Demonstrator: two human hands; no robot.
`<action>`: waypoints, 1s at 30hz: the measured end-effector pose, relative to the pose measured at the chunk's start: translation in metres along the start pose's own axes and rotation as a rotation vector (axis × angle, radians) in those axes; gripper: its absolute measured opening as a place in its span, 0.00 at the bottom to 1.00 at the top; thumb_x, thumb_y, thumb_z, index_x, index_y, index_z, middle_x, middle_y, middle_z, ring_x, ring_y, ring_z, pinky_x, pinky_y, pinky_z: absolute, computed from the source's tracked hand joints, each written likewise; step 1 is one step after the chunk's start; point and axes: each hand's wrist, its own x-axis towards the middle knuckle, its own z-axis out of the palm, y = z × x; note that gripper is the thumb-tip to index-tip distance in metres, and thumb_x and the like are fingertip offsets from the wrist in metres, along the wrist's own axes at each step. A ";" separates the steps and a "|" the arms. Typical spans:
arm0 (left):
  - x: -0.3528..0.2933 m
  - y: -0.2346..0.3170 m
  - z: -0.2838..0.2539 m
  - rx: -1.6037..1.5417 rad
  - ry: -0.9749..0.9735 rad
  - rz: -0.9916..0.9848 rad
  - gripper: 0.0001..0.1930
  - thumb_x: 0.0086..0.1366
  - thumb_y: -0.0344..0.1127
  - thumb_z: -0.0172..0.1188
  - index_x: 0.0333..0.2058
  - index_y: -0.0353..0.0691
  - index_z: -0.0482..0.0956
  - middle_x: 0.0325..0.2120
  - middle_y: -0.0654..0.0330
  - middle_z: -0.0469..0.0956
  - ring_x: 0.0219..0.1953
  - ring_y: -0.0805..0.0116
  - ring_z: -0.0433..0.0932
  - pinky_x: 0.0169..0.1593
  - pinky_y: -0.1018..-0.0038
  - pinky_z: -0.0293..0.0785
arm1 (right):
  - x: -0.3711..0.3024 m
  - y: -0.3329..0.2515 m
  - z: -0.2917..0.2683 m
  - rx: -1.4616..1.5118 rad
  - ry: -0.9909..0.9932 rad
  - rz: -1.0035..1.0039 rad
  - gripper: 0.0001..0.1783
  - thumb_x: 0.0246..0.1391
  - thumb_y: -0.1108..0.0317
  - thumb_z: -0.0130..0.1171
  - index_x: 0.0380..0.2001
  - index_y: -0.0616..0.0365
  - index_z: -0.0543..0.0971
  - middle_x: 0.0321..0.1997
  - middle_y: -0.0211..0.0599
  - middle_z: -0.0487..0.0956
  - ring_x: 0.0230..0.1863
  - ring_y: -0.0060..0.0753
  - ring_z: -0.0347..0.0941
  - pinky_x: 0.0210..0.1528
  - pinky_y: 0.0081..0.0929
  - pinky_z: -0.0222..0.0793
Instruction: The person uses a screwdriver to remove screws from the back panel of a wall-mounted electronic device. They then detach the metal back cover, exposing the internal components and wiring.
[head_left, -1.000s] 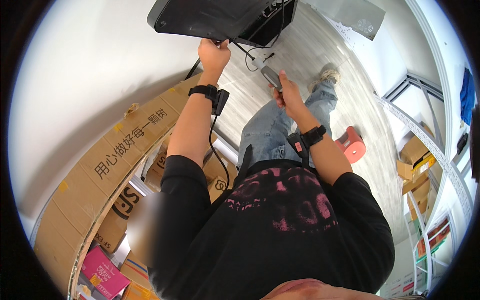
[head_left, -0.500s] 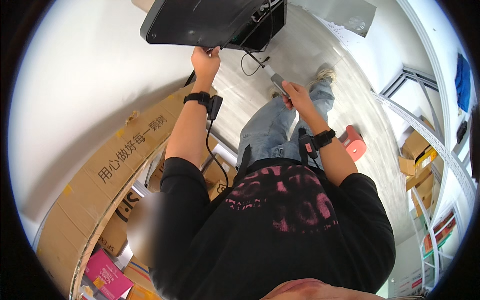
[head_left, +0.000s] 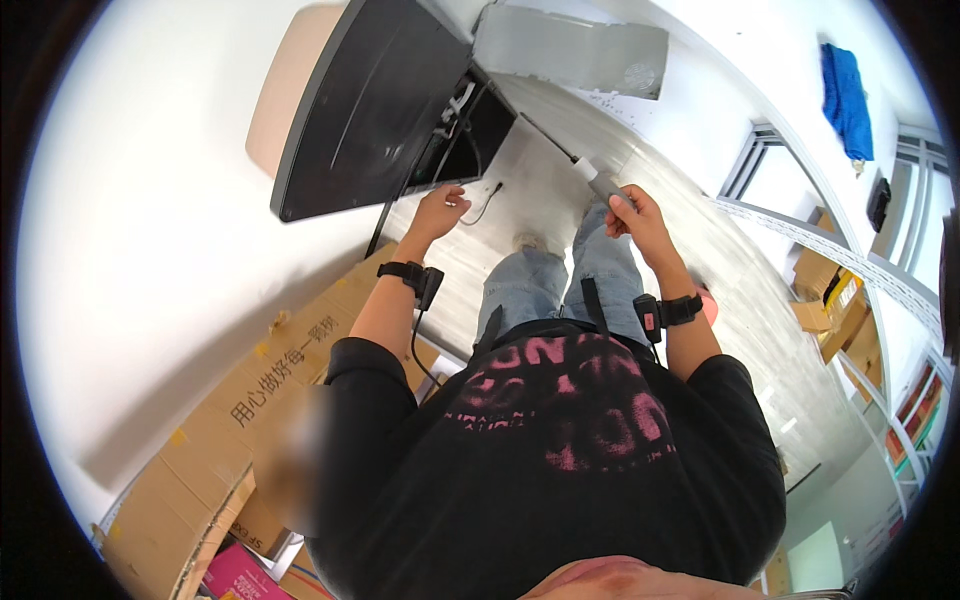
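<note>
My right hand (head_left: 637, 218) is closed around the grey handle of a screwdriver (head_left: 607, 188). Its white collar and long thin dark shaft point up and left, with the tip near the black cabinet. Beside the cabinet's lower edge is my left hand (head_left: 441, 212), fingers bent and thumb close to the forefinger; anything between them is too small to make out. The black cabinet (head_left: 370, 110) has a large smooth panel and an open dark side (head_left: 488, 135) with wires inside. A thin cable (head_left: 485, 208) hangs out below it, ending in a small dark plug.
A long cardboard box (head_left: 300, 375) lies along the white wall at my left, with a pink box (head_left: 240, 575) by it. A grey sheet (head_left: 570, 50) stands beyond the cabinet. White shelving (head_left: 800, 230) with cartons (head_left: 850, 320) runs along the right. A red object (head_left: 708, 302) sits behind my right forearm.
My left hand has come off the panel's edge and lowered. The screwdriver has moved right in my right hand, away from the dangling cable. The cabinet sits lower and further left in view.
</note>
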 end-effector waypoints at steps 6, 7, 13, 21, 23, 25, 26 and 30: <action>0.076 0.165 0.014 -0.128 0.021 0.269 0.16 0.57 0.35 0.63 0.43 0.34 0.77 0.35 0.55 0.81 0.37 0.64 0.80 0.42 0.71 0.75 | 0.000 -0.054 -0.065 0.067 0.087 -0.131 0.12 0.58 0.62 0.56 0.38 0.59 0.73 0.24 0.30 0.75 0.25 0.22 0.72 0.30 0.20 0.68; 0.085 0.191 0.017 -0.142 0.033 0.299 0.16 0.58 0.35 0.62 0.43 0.35 0.77 0.35 0.55 0.81 0.37 0.65 0.80 0.42 0.71 0.75 | 0.001 -0.062 -0.078 0.078 0.100 -0.150 0.12 0.58 0.63 0.56 0.39 0.60 0.73 0.24 0.30 0.75 0.25 0.22 0.72 0.30 0.20 0.68; 0.118 0.345 0.036 -0.064 0.117 0.543 0.12 0.58 0.33 0.62 0.41 0.36 0.79 0.34 0.58 0.80 0.33 0.72 0.78 0.39 0.77 0.73 | -0.005 -0.114 -0.151 0.125 0.182 -0.333 0.10 0.58 0.65 0.56 0.38 0.60 0.72 0.24 0.29 0.74 0.24 0.21 0.71 0.29 0.20 0.67; 0.155 0.455 0.085 0.080 0.337 0.862 0.11 0.52 0.33 0.66 0.35 0.42 0.80 0.28 0.61 0.77 0.32 0.63 0.75 0.37 0.69 0.72 | -0.016 -0.127 -0.201 0.250 0.442 -0.433 0.10 0.58 0.63 0.55 0.36 0.59 0.72 0.22 0.31 0.73 0.23 0.22 0.69 0.28 0.20 0.66; 0.160 0.463 0.093 0.078 0.308 0.863 0.09 0.52 0.33 0.65 0.34 0.43 0.81 0.27 0.62 0.77 0.32 0.62 0.74 0.37 0.68 0.71 | -0.019 -0.128 -0.204 0.272 0.468 -0.448 0.10 0.58 0.63 0.55 0.36 0.59 0.72 0.22 0.30 0.72 0.23 0.22 0.68 0.28 0.20 0.65; 0.165 0.466 0.096 0.074 0.300 0.864 0.07 0.52 0.33 0.65 0.32 0.43 0.81 0.26 0.62 0.77 0.32 0.62 0.74 0.37 0.67 0.71 | -0.021 -0.127 -0.204 0.287 0.488 -0.452 0.10 0.58 0.63 0.55 0.36 0.59 0.72 0.22 0.30 0.72 0.23 0.22 0.68 0.28 0.20 0.65; 0.167 0.466 0.097 0.070 0.306 0.865 0.06 0.52 0.33 0.65 0.30 0.42 0.82 0.25 0.62 0.77 0.32 0.62 0.75 0.36 0.67 0.71 | -0.021 -0.126 -0.204 0.292 0.495 -0.451 0.10 0.58 0.63 0.55 0.36 0.59 0.72 0.21 0.30 0.72 0.23 0.22 0.68 0.28 0.20 0.65; 0.168 0.470 0.098 0.054 0.341 0.878 0.03 0.51 0.31 0.65 0.26 0.41 0.82 0.23 0.63 0.77 0.31 0.63 0.75 0.35 0.66 0.70 | -0.020 -0.127 -0.203 0.280 0.494 -0.438 0.10 0.58 0.64 0.55 0.37 0.59 0.72 0.21 0.30 0.71 0.23 0.22 0.68 0.28 0.20 0.65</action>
